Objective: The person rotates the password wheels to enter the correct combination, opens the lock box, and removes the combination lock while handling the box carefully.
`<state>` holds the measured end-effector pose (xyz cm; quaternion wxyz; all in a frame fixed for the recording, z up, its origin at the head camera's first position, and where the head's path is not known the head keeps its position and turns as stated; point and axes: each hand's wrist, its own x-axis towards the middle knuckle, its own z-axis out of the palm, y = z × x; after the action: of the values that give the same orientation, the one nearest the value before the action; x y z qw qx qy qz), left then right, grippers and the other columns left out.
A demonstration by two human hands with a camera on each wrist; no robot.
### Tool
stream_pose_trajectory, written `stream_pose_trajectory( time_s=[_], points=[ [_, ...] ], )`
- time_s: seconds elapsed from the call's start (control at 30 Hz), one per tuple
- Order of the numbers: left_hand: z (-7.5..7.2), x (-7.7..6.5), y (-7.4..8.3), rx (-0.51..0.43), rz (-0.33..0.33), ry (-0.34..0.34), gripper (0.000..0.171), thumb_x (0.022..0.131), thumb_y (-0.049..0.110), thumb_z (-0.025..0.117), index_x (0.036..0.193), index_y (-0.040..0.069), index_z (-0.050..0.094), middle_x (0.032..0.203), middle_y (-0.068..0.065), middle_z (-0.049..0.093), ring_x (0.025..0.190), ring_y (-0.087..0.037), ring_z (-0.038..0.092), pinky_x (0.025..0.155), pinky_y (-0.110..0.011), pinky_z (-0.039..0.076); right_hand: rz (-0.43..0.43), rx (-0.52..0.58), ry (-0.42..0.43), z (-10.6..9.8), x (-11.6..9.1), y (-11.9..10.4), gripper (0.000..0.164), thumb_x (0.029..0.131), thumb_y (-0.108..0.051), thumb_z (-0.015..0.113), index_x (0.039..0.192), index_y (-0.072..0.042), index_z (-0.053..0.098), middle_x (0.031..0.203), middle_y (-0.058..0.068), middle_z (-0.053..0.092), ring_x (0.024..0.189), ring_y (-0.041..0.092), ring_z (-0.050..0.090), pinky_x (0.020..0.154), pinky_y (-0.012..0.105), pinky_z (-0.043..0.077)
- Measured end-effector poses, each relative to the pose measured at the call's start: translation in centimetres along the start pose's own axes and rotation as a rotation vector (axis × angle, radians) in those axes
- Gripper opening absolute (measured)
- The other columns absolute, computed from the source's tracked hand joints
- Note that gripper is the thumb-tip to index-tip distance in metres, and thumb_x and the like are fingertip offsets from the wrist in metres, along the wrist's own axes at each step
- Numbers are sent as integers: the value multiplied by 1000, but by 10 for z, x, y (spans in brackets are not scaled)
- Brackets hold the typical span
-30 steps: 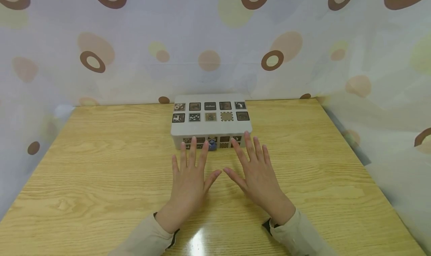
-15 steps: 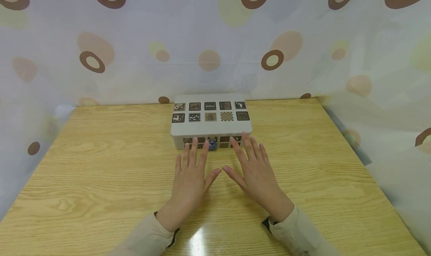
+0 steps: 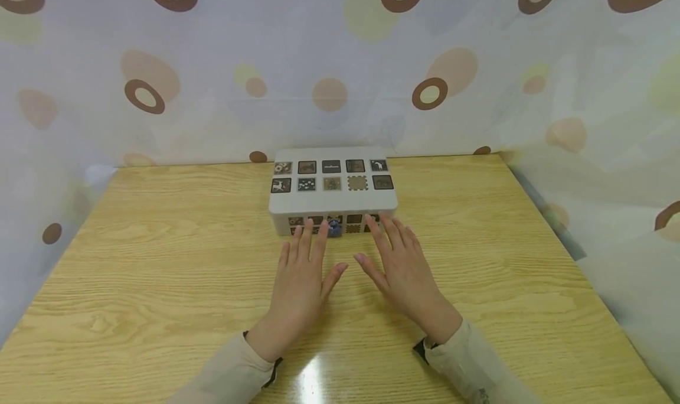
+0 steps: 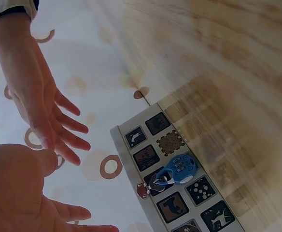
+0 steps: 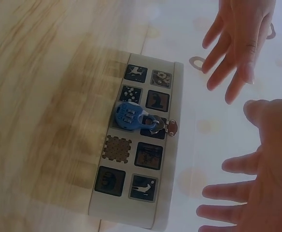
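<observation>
A white box (image 3: pixel 334 202) printed with dark picture squares stands at the back of the wooden table. On its front hangs a blue combination padlock (image 4: pixel 183 168), its shackle through a metal hasp (image 5: pixel 159 126). My left hand (image 3: pixel 297 289) is spread palm down in front of the box, left of the padlock, fingers pointing at it. To the right, my right hand (image 3: pixel 409 277) is spread the same way. Both thumbs point inward with a gap between them. Neither hand holds anything, and in the wrist views the fingers are apart from the box.
The wooden table (image 3: pixel 159 262) runs out on both sides of the box. Behind it hangs a white curtain (image 3: pixel 287 61) with brown and beige circles, which also closes off the left and right sides.
My hands stay almost in place. The fingers have drawn slightly down and closer together, and the thumbs have moved a little further apart. The box and padlock have not moved.
</observation>
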<state>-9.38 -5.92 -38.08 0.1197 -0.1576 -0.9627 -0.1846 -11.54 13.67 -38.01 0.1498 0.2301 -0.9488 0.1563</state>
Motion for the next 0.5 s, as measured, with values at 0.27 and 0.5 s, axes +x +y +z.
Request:
stream_pose_trajectory(
  time_s=[0.27,0.5],
  points=[
    [1,3,-3,-22,1,10,72,98,43,50,152,4,20,150,-27,30,138,-43,28,113,-58,29,3,45,3,2,3,2,63,100,-39,50,149,-5,30,146,24,36,132,43,35,113,57,29],
    [4,4,-5,-26,14,31,72,99,42,50,150,0,23,148,-28,33,137,-43,30,113,-57,30,-8,72,-2,4,5,3,62,99,-35,52,148,-4,31,143,22,38,131,41,37,111,58,31]
  ],
)
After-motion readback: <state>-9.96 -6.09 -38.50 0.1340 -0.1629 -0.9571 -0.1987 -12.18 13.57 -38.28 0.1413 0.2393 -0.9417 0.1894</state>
